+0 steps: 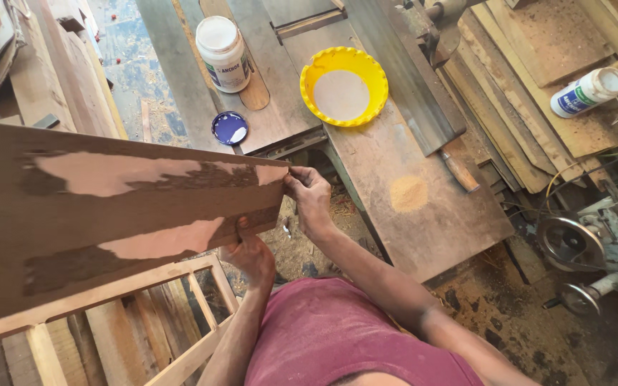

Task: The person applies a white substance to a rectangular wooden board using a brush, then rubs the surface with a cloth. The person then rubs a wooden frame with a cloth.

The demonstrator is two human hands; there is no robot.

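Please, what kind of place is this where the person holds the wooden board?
It looks like a woodworking or carpentry workshop. Both hands hold a patchy brown wooden board over a bare wooden frame. Stacked planks, a small sawdust pile on the workbench, and a white glue jar support this.

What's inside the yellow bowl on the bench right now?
The yellow bowl with a scalloped rim holds a pale, flat layer covering its bottom, perhaps paste or powder; which one cannot be told. Nothing else sits in it. The bench beneath is hidden by the bowl.

Yellow bowl (344, 86), white jar (224, 53), blue lid (229, 128)
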